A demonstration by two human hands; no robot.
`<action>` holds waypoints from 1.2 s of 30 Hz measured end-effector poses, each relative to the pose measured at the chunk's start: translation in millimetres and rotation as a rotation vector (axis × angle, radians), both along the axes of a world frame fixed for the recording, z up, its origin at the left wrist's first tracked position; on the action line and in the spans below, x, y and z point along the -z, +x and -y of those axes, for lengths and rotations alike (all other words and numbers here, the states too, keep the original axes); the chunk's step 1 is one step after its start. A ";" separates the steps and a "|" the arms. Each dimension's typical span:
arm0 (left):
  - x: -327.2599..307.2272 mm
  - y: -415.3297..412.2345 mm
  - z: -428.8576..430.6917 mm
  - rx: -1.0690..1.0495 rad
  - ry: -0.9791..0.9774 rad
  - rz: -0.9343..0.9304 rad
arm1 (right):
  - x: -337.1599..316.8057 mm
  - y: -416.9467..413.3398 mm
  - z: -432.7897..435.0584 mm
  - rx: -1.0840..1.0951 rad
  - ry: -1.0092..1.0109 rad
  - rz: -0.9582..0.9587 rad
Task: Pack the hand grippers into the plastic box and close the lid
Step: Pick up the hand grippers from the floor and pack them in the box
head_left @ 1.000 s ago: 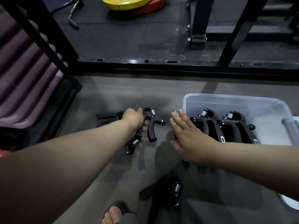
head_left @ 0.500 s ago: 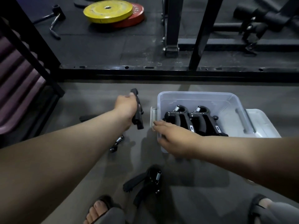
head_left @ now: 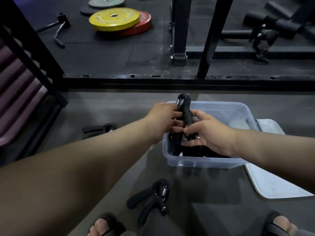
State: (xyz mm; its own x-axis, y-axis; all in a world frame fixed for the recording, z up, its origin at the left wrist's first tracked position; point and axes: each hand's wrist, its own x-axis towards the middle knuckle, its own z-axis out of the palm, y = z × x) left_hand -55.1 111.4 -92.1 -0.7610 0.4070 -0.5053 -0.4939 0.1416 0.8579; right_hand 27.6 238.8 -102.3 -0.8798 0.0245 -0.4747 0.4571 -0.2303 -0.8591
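Grey floor (head_left: 213, 193) is open in front of the box and on its left. Black rack beam (head_left: 170, 80) closes off the far side, running across mid-frame.

Box (head_left: 204, 161) sits right of centre with its lid off. The lid (head_left: 272, 176) lies flat at the box's right edge, part-tucked behind it.

Left hand (head_left: 162, 120) and right hand (head_left: 209, 132) are both above the box's left half, fingers curled round one upright gripper (head_left: 186, 113), spring end up. It's mid-air over the rim, not yet in.

Packed grippers (head_left: 192, 151) lie low in the box under the right hand. There's free room in the box's right half.

Two are still loose on the floor: near gripper (head_left: 150, 196) at lower centre and far gripper (head_left: 98, 129) at mid-left, both well apart from the box.

vs 0.5 s ago: the left hand was left of the box with the gripper and the right hand was on the near-left rim. Now both hands are on the gripper over the box.
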 end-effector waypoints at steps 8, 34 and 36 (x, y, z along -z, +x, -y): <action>22.1 -6.5 7.7 0.125 -0.331 -0.236 | 19.6 -1.0 -26.7 0.102 -0.261 0.163; 87.0 -9.6 26.0 0.593 -0.729 -1.142 | 46.5 -15.5 -39.7 0.131 0.427 0.119; 92.0 -8.2 27.5 0.597 -0.717 -1.164 | 48.3 -16.3 -37.5 0.103 0.433 0.123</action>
